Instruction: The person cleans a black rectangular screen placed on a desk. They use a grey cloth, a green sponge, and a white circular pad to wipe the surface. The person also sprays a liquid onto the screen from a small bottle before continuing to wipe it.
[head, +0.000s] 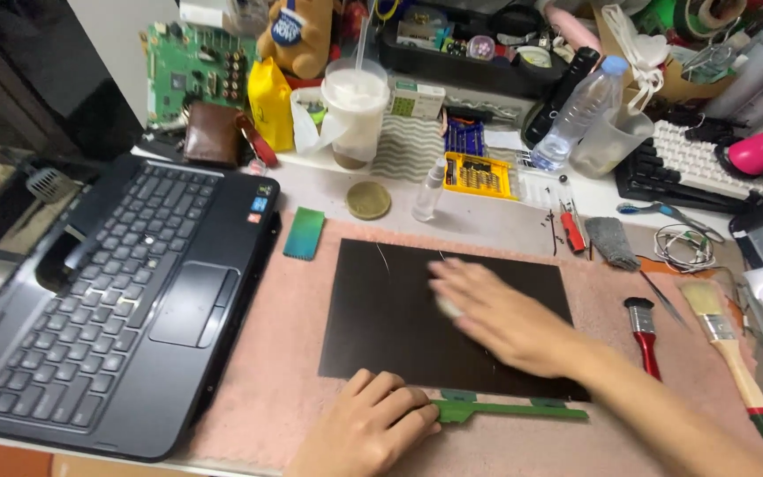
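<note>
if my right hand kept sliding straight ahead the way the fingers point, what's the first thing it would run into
The right hand lies flat on the dark panel, fingers pointing up-left. Straight on, it would cross the panel's bare surface, pass its far edge, and probably meet the green card on the pink mat first, though the blur makes the line uncertain.

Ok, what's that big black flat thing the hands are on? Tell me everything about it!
The black panel is a thin, flat rectangle with a smooth, dark, slightly shiny face. It lies flat on the pink mat, right of the laptop base. A green strip runs along its near edge. The right hand, blurred, presses something small and white on its surface. The left hand rests at its near edge by the strip.
</note>
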